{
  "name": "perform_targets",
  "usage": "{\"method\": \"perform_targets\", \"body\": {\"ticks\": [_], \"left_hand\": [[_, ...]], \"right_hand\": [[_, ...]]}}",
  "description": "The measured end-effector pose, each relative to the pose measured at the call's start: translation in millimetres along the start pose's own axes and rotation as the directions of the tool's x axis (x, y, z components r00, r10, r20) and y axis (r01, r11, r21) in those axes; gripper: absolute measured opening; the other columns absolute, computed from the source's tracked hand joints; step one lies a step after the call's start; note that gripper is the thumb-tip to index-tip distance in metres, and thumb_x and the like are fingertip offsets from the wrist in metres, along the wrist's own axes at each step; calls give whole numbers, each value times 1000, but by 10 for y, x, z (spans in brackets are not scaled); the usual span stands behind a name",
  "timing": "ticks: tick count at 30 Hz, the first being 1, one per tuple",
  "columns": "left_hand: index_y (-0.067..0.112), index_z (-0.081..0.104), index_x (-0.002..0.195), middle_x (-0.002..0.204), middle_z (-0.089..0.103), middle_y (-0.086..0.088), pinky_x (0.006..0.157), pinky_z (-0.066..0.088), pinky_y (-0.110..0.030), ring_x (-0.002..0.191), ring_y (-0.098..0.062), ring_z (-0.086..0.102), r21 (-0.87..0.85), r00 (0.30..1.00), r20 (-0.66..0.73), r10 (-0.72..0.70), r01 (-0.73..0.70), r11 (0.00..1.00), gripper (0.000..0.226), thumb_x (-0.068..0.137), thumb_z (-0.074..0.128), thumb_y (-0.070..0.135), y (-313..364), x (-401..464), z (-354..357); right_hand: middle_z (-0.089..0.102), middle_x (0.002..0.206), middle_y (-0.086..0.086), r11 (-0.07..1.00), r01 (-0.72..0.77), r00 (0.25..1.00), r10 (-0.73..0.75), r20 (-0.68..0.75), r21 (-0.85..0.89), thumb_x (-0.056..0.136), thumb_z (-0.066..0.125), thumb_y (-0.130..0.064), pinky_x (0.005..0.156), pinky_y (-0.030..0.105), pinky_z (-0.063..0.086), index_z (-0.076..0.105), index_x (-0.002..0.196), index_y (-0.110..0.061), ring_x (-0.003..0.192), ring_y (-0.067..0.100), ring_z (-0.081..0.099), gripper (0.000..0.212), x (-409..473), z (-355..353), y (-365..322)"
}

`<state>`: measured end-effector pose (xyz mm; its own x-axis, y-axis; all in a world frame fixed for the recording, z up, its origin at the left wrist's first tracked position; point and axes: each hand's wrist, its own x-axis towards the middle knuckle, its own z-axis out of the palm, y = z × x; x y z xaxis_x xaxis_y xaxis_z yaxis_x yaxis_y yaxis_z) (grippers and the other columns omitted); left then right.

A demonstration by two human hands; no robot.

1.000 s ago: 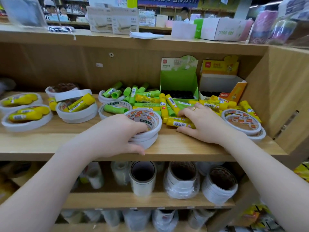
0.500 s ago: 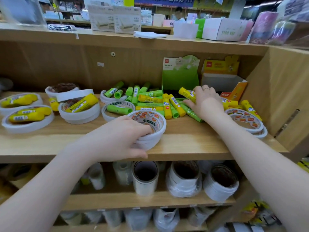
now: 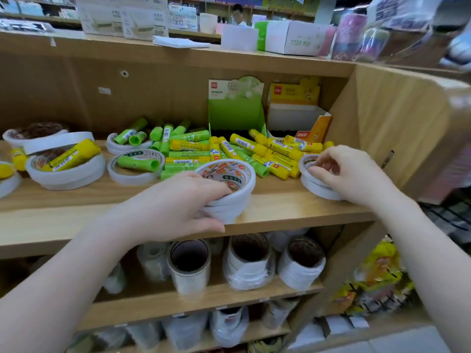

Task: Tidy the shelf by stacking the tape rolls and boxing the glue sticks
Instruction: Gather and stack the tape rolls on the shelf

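While the left hand [image 3: 178, 202] curls round a short stack of white tape rolls [image 3: 228, 193] at the front edge of the wooden shelf [image 3: 280, 207], the right hand [image 3: 349, 174] closes on a second pair of tape rolls [image 3: 312, 182] lying well to the right, near the shelf's side wall. Its fingers hook over the top roll's rim and into the core, thumb on the near side, wrist bent down and forearm reaching in from the lower right. That roll lies flat, its opening facing up, so the likely move is a lift and a carry leftward onto the stack the left hand steadies; the right hand is plainly the nearer of the two. Between the stacks sprawls a heap of yellow and green glue sticks [image 3: 267, 154], long axes pointing every way, just in front of the open green display box [image 3: 235, 115] and yellow display box [image 3: 295, 108] at the back. More rolls, some with glue sticks lying in them, sit further left.
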<state>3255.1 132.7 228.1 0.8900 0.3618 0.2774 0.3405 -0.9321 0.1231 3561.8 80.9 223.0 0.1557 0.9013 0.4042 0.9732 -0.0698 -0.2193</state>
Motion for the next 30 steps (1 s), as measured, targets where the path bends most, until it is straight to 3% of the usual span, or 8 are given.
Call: {"method": "perform_targets", "body": {"ticks": [3,6,12,16,20,23,26,30], "left_hand": [[14,59,93,75,48,15,75,27,-7,79,-16,53,-5,1000,1,21,-21,1000,30,79,67,39,97,172,74],[17,56,92,72,45,17,78,29,-21,80,-15,52,34,1000,19,14,-14,999,28,80,64,41,155,278,149],[20,58,98,84,55,14,86,28,-20,87,-12,53,63,998,45,-50,47,997,28,81,64,41,141,309,212],[30,58,103,84,48,20,87,43,-37,88,-13,55,12,987,44,-153,153,988,32,79,53,50,123,254,220],[37,55,104,85,45,25,88,43,-32,89,-4,51,22,968,53,-244,244,970,44,76,40,67,117,103,249],[32,60,99,83,46,24,85,43,-32,85,-8,53,38,961,-40,-275,276,960,31,79,51,54,170,-97,238],[22,66,96,86,61,9,85,43,-38,87,-19,58,109,932,-90,-350,359,927,24,80,65,40,156,-349,165],[15,69,97,90,65,-1,87,42,-43,90,-26,58,176,897,-113,-427,441,880,22,79,70,28,113,-620,66]], "right_hand": [[60,91,-3,986,76,990,-56,133,-149,82,55,-49,76,35,43,61,92,-20,91,20,58,31,-188,-12,71],[63,93,1,951,172,981,-141,136,-257,88,50,-46,78,37,41,60,93,-16,93,25,58,32,-230,28,70],[53,73,1,962,268,959,-262,-105,53,87,63,-22,72,36,34,61,82,-2,75,32,58,21,-268,-115,42],[56,82,-6,915,391,905,-362,-224,99,83,57,-27,84,41,35,65,88,-5,85,26,60,23,-222,-181,-147],[56,88,-3,888,427,892,-382,-241,173,84,54,-28,83,33,25,65,93,-5,92,28,56,27,-122,-24,-381],[54,89,-3,850,467,879,-417,-230,244,86,52,-27,84,38,28,64,94,-4,93,29,52,27,-23,128,-568],[49,88,-8,774,533,846,-483,-227,342,86,53,-24,83,42,33,64,93,-4,92,23,49,24,110,250,-837],[50,89,-7,699,597,799,-563,-212,394,86,53,-23,83,37,30,64,96,-4,97,25,49,24,217,381,-1223]]}}
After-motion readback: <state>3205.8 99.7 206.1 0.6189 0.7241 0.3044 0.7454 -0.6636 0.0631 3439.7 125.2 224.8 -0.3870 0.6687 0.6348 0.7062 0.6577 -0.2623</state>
